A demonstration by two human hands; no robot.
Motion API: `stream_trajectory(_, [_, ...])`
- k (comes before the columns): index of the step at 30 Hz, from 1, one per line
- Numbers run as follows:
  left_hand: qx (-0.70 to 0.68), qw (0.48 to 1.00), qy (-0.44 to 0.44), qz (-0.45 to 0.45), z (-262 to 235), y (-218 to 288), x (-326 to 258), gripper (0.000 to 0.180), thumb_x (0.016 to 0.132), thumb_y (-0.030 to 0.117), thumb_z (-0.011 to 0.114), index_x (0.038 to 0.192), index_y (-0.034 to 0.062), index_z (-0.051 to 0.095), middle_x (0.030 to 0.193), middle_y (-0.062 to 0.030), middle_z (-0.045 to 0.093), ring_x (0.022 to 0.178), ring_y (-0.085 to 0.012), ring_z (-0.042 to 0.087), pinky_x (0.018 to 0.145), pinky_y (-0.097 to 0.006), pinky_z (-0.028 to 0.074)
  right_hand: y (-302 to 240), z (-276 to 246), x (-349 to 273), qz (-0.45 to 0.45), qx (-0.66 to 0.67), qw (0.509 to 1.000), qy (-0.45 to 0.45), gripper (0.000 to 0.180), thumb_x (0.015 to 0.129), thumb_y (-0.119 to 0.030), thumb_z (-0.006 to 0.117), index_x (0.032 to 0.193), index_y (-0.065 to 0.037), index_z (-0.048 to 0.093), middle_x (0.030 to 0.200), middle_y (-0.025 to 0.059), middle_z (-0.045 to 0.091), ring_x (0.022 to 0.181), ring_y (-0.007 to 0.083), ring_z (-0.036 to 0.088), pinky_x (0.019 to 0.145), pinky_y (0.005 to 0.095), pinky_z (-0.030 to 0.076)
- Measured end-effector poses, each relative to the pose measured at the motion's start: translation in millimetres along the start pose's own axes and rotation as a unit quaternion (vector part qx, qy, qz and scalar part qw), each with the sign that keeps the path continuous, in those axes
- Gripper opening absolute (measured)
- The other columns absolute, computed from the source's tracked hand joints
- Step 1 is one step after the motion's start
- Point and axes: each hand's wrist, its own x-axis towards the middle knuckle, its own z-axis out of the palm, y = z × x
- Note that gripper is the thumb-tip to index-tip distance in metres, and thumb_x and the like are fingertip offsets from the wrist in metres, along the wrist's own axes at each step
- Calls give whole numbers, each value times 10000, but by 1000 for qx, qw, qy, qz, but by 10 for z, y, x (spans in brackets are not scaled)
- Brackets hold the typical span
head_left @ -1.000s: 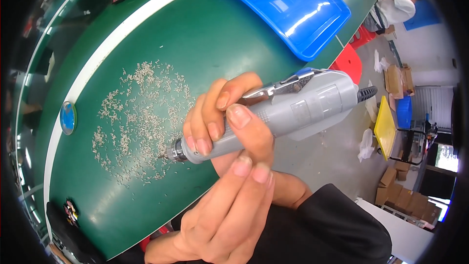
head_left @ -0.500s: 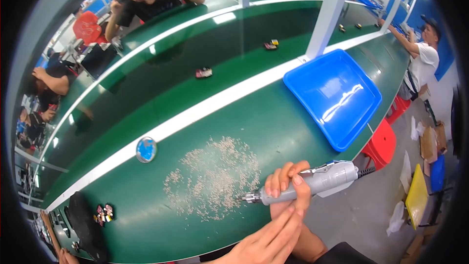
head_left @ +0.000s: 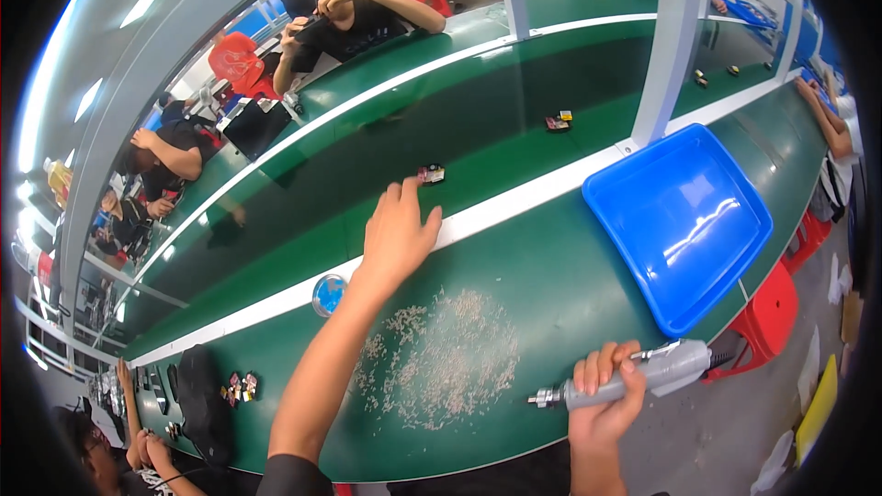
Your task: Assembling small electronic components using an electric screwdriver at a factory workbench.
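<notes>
My right hand (head_left: pixel 606 404) grips a grey electric screwdriver (head_left: pixel 652 374) at the near right, its metal tip pointing left above the green table. Stretched out across the white rail, my left hand (head_left: pixel 397 237) is open, fingers spread. Its fingertips are right by a small dark and pink part (head_left: pixel 432 174) on the green belt; whether they touch it I cannot tell. Beneath and between my arms lies a scatter of tiny pale pieces that look like screws (head_left: pixel 455 358). A small round dish (head_left: pixel 329 295) with something blue in it stands left of my left forearm.
A blue tray (head_left: pixel 680 298) lies at the right, by a grey upright post (head_left: pixel 668 55). More small parts (head_left: pixel 559 120) sit farther along the belt. At the left are a black bag (head_left: pixel 202 404) and a little pile of parts (head_left: pixel 240 388). Other people sit around the line.
My left hand has left the right hand's side and reached forward and left to the part on the belt. The view has shifted; the screwdriver stays in my right hand.
</notes>
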Motion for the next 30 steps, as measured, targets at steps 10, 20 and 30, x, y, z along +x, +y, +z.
stream_trajectory(10, [54, 998, -19, 34, 490, -247, 588, 341, 812, 67, 668, 1126, -19, 565, 1104, -207, 579, 1016, -386, 557, 866, -443, 493, -188, -1, 1, 131, -56, 989, -28, 222, 876, -215, 626, 918, -73, 461, 733, 50, 416, 569, 148, 407, 526, 271, 382])
stream_trajectory(20, [-58, 981, 33, 183, 20, -571, 224, 324, 807, -8, 647, 1122, -59, 588, 1156, -210, 573, 1099, -371, 537, 962, -406, 453, -2, -75, 32, 51, -46, 994, -83, 113, 908, -123, 520, 896, -87, 414, 690, 12, 367, 529, 84, 373, 480, 240, 340])
stream_trajectory(30, [-112, 987, 7, 118, -1152, -634, -2232, 499, 747, -160, 580, 1231, -38, 552, 1214, -188, 548, 1131, -365, 536, 942, -403, 467, -27, -229, 29, 69, 22, 988, -135, 120, 903, -98, 546, 954, -27, 464, 749, 28, 351, 645, 116, 358, 633, 263, 352])
